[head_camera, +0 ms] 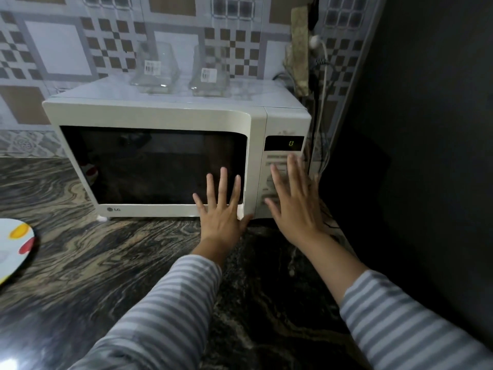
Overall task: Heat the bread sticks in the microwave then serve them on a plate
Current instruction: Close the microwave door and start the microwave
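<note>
The white microwave [170, 145] stands shut, display reading 0. Left hand [222, 214] spreads empty fingers over its door corner; right hand [296, 206] spreads over the buttons. Far left lies a plate [13, 249].

One microwave [160, 156], door shut. Two clear glass containers [156, 66] [210, 72] on its top (each with a barcode sticker). One plate [13, 249], partly in view at the counter's left edge. Two hands: left hand [221, 209], right hand [294, 206], both with fingers spread.
</note>
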